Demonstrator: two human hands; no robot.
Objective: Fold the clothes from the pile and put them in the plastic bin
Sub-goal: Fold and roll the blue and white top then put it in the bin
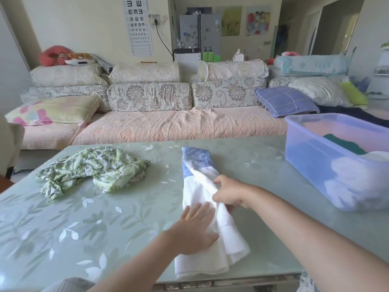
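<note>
A white garment with a blue patterned top (200, 182) lies in a long narrow strip on the green table (84, 218), running from the middle toward the front edge. My left hand (195, 228) lies flat on its lower part with straight fingers. My right hand (227, 194) grips a fold of the white cloth near the strip's middle. A crumpled green leaf-print garment (94, 167) sits at the table's left. The translucent blue plastic bin (328, 161) stands at the right and holds a dark green item and white cloth.
A long sofa (168, 127) with floral cushions runs behind the table. A purple checked pillow (284, 102) lies at its right end. The table's front edge (210, 281) is close below the garment's end.
</note>
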